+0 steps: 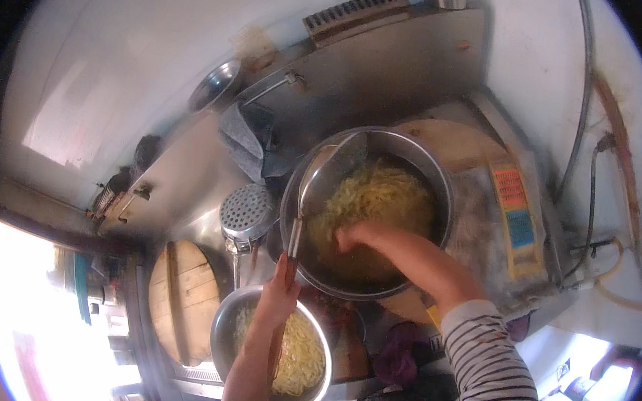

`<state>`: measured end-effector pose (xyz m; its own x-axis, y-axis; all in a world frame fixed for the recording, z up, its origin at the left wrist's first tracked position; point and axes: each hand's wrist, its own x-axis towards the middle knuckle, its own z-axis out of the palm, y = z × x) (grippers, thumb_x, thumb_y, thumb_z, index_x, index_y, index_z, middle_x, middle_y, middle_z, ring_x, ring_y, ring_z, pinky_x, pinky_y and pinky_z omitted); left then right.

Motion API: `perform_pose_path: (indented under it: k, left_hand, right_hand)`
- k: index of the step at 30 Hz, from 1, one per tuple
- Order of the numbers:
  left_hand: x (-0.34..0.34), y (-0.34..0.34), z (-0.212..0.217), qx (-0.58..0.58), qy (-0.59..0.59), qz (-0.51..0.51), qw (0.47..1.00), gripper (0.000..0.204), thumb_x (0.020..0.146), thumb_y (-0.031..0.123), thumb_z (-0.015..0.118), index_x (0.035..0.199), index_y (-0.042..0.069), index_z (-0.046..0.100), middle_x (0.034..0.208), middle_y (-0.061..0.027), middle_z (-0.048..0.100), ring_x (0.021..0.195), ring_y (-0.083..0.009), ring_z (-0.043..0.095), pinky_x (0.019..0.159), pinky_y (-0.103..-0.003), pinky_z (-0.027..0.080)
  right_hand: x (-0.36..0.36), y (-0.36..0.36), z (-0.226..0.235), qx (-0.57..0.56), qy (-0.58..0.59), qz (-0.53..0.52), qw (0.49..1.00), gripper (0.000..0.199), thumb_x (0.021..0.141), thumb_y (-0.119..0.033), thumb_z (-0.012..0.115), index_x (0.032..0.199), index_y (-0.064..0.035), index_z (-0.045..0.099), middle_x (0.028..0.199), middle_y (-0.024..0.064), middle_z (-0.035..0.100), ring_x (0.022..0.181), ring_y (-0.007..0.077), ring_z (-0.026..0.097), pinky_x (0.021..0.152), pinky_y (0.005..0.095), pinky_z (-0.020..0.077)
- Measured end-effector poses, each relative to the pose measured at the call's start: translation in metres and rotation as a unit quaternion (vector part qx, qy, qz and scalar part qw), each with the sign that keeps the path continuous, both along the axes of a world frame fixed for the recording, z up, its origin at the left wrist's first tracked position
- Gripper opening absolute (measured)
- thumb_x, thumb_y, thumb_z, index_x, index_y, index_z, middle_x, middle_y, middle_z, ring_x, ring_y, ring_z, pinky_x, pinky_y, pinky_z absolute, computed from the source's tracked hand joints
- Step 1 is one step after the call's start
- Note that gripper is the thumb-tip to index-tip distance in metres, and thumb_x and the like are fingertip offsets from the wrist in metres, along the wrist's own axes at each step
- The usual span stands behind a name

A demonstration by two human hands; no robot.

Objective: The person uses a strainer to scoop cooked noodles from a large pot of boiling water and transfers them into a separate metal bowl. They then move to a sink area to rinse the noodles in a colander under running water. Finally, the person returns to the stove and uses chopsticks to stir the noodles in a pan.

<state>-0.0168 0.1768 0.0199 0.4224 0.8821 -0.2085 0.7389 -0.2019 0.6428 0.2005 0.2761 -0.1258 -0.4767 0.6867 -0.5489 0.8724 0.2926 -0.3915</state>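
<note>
1. Two hands work over a large steel bowl (409, 151) of yellow noodles (371, 197) on the counter (186, 166).
2. Left hand (281, 292): fingers closed around the handle of a ladle (323, 174) whose scoop leans inside the bowl.
3. Right hand (356, 236): fingers sunk into the noodles, their spread hidden.
4. A smaller noodle bowl (230, 322) sits just beside, nearer the person.

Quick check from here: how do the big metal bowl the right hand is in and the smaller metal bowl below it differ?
The big bowl is wider and deeper than the smaller bowl. The right hand reaches into the big bowl's noodles; no hand is in the smaller bowl. The left hand grips a ladle dipped in the big bowl only. Both are shiny metal and hold yellow noodles.
</note>
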Motion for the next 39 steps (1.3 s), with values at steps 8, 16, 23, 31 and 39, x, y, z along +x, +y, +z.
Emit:
perform_pose_path:
  k: [8, 16, 23, 31, 39]
  left_hand:
    - [0.023, 0.003, -0.007, -0.429, -0.212, 0.046, 0.877, 0.079, 0.086, 0.007, 0.053, 0.143, 0.017, 0.000, 0.079, -0.0065, 0.054, 0.052, -0.0142, 0.051, 0.043, -0.027, 0.042]
    - [0.037, -0.032, 0.013, -0.573, -0.315, 0.068, 0.754, 0.047, 0.084, 0.008, 0.057, 0.124, 0.009, 0.033, 0.075, -0.0064, 0.053, 0.051, -0.0109, 0.045, 0.040, -0.022, 0.036]
    - [0.038, -0.061, 0.002, -0.606, -0.409, 0.054, 0.680, 0.040, 0.080, 0.008, 0.060, 0.114, 0.008, 0.039, 0.079, -0.0067, 0.051, 0.053, -0.0109, 0.045, 0.042, -0.023, 0.036]
    - [0.037, -0.086, 0.015, -0.537, -0.470, 0.034, 0.699, 0.035, 0.083, 0.008, 0.056, 0.115, 0.008, 0.041, 0.087, -0.0091, 0.050, 0.055, -0.0089, 0.041, 0.041, -0.020, 0.034]
    - [0.021, -0.145, 0.048, -0.448, -0.534, 0.114, 0.707, 0.041, 0.083, 0.002, 0.051, 0.121, 0.007, 0.038, 0.084, -0.0074, 0.049, 0.051, -0.0082, 0.040, 0.041, -0.021, 0.032]
  right_hand:
    - [0.079, -0.048, -0.019, -0.181, -0.136, -0.002, 0.974, 0.042, 0.080, -0.041, 0.057, 0.114, -0.0181, 0.059, 0.113, 0.0060, 0.059, 0.101, 0.0260, 0.054, 0.086, 0.0386, 0.0420]
    - [0.144, -0.052, 0.079, -0.290, 0.137, -0.257, 0.912, 0.034, 0.078, -0.022, 0.063, 0.110, -0.0092, 0.060, 0.099, 0.0055, 0.063, 0.084, 0.0176, 0.060, 0.070, 0.0335, 0.0471]
    - [0.113, -0.056, 0.123, -0.020, 0.223, -0.205, 0.953, 0.041, 0.076, -0.023, 0.065, 0.116, -0.0149, 0.058, 0.120, 0.0094, 0.055, 0.100, 0.0247, 0.057, 0.083, 0.0394, 0.0467]
    - [0.167, -0.118, 0.122, 0.455, 0.303, -0.505, 0.668, 0.011, 0.077, -0.005, 0.059, 0.088, -0.0051, 0.061, 0.083, 0.0093, 0.064, 0.078, 0.0211, 0.063, 0.067, 0.0320, 0.0499]
    - [0.144, -0.170, 0.081, 0.511, 0.264, -0.537, 0.617, 0.005, 0.075, -0.002, 0.059, 0.077, -0.0050, 0.056, 0.078, 0.0109, 0.058, 0.065, 0.0255, 0.056, 0.059, 0.0368, 0.0461]
